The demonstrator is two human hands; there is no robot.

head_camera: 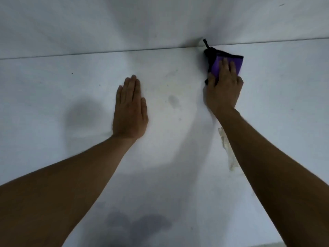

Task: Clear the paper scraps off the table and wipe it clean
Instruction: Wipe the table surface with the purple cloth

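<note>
A purple cloth with a black edge [216,65] lies flat on the white table [71,86] near its far edge. My right hand [223,86] presses down on it, fingers spread over the cloth, thumb at its left side. My left hand [130,109] rests flat on the table, palm down, fingers together, holding nothing. A pale, worn or stained strip [229,150] shows on the tabletop just left of my right forearm. No loose paper scraps are visible.
The table's far edge [106,51] meets a white wall. A black loop of the cloth [206,44] sticks up against that wall. Faint grey smudges [173,100] mark the tabletop between my hands. Shadows darken the near part of the table.
</note>
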